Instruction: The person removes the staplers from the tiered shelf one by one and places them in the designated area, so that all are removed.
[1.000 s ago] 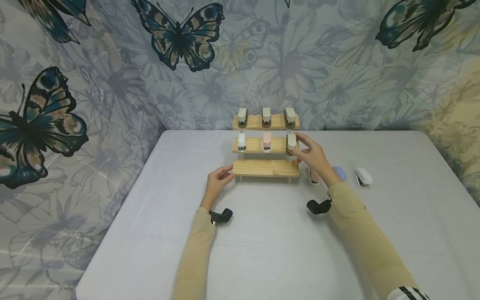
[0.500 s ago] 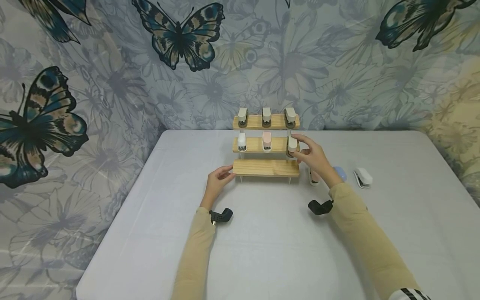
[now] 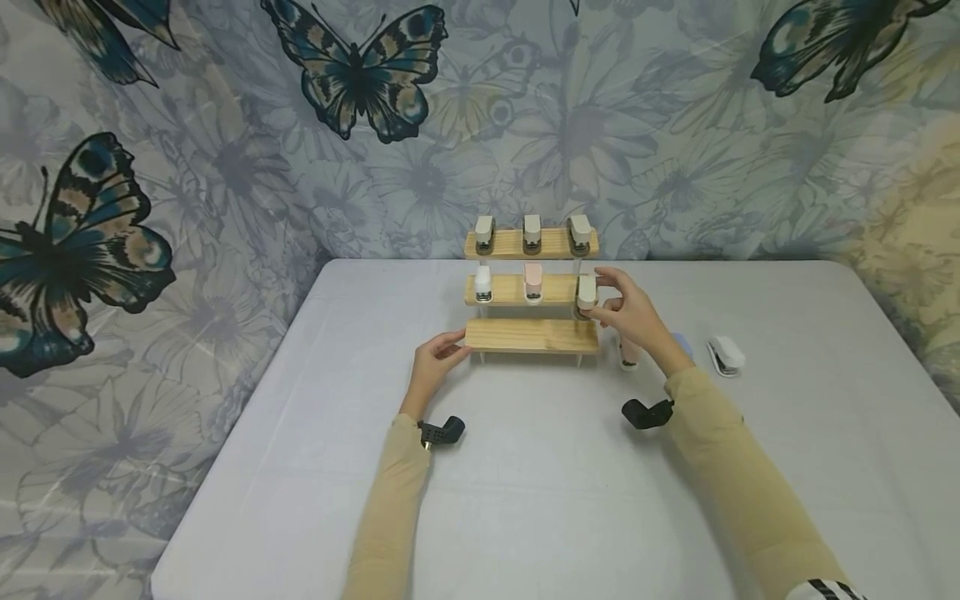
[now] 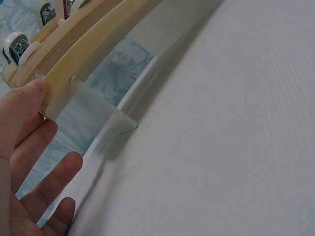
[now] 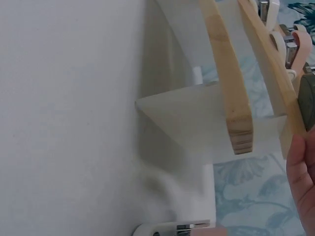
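Note:
A three-tier wooden display stand with clear supports stands near the back of the table. My left hand pinches the left end of its bottom tier between thumb and forefinger; the other fingers spread free in the left wrist view. At the right end of the middle tier, my right hand holds a cream stapler with a dark base between thumb and fingers. That dark base shows at the right wrist view's edge. A white stapler and a pink stapler share the middle tier.
Three pale staplers with dark bases, one a left stapler, line the top tier. Right of the stand, a pink stapler, a partly hidden blue object and a white stapler lie on the table. Patterned fabric hangs behind.
My right hand and the cream stapler have shifted slightly right and toward me, to the front edge of the middle tier. The left hand stays on the bottom tier.

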